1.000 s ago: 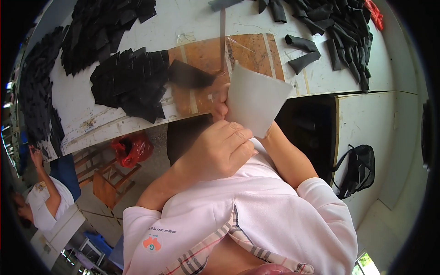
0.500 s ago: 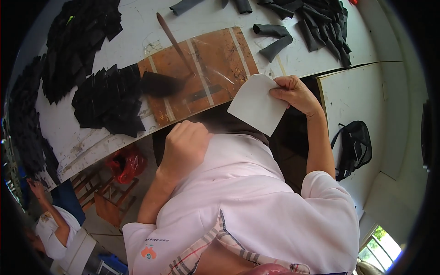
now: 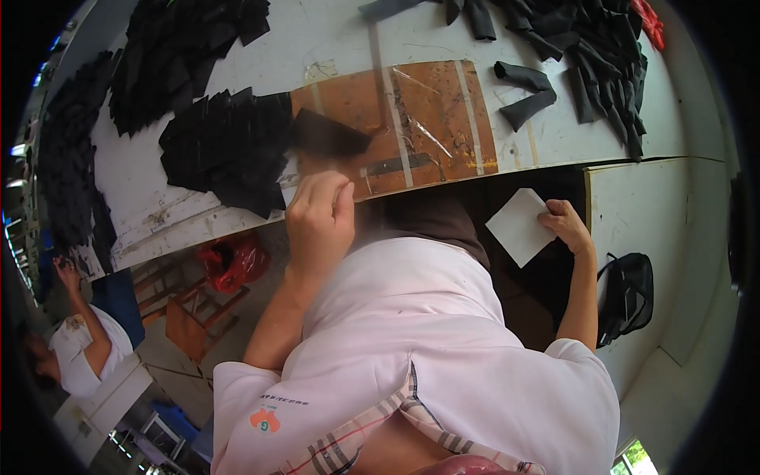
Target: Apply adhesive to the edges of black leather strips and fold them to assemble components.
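My right hand point(image 3: 570, 226) pinches the right corner of a thin white sheet point(image 3: 522, 227) between thumb and fingers; I cannot tell whether it is paper or cloth. The sheet is held over a dark gap just off the table's front edge. My left hand point(image 3: 321, 212) is at the near edge of a brown board point(image 3: 431, 103), fingers curled and pressed together; what is inside them, if anything, is hidden. A flat black piece point(image 3: 328, 133) lies on the board beyond my left hand, and a long thin brown stick point(image 3: 378, 75) reaches across the board behind it.
Stacked black pieces point(image 3: 226, 150) lie left of the board, with larger black heaps point(image 3: 178, 59) behind. Dark tube-like pieces point(image 3: 526, 95) are at the far right. A black bag point(image 3: 627, 297) rests on the right-hand surface. A red plastic bag point(image 3: 233, 261) and another person point(image 3: 91, 340) are at left.
My right hand has drawn the white sheet away from the board, to the right and lower. My left hand has turned so its thumb shows. The whole view has shifted.
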Motion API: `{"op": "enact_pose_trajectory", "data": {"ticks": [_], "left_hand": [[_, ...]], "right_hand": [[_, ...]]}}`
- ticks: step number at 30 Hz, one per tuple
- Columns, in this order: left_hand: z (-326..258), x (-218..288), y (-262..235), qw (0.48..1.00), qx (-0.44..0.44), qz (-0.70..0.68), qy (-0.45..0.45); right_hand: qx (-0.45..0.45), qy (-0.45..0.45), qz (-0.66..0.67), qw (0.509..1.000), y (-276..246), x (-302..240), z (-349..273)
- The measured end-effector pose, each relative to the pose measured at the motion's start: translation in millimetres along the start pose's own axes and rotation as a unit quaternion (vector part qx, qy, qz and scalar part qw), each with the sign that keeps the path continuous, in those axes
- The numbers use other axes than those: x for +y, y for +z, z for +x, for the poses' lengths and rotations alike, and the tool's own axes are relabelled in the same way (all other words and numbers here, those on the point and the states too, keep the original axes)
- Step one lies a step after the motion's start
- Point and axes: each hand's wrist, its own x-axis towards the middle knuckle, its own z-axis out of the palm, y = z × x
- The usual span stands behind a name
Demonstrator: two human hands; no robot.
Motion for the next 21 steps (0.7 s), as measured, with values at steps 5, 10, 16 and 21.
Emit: {"op": "enact_pose_trajectory", "data": {"ticks": [5, 10, 16, 21], "left_hand": [[33, -5, 14, 0.989, 0.054, 0.14, 0.003], [32, -29, 36, 0.969, -0.002, 0.247, 0.013], [28, -8, 5, 0.845, -0.019, -0.479, -0.235], [17, 9, -33, 0.757, -0.113, -0.595, -0.246]], "right_hand": [[0.169, -0.021, -0.407, 0.897, 34, 19, 14], [0.033, -0.169, -0.248, 0.953, 69, -101, -18], [0.15, -0.542, -0.129, 0.817, 131, -178, -19], [0.027, -0.526, 0.031, 0.849, 153, -226, -14]]}}
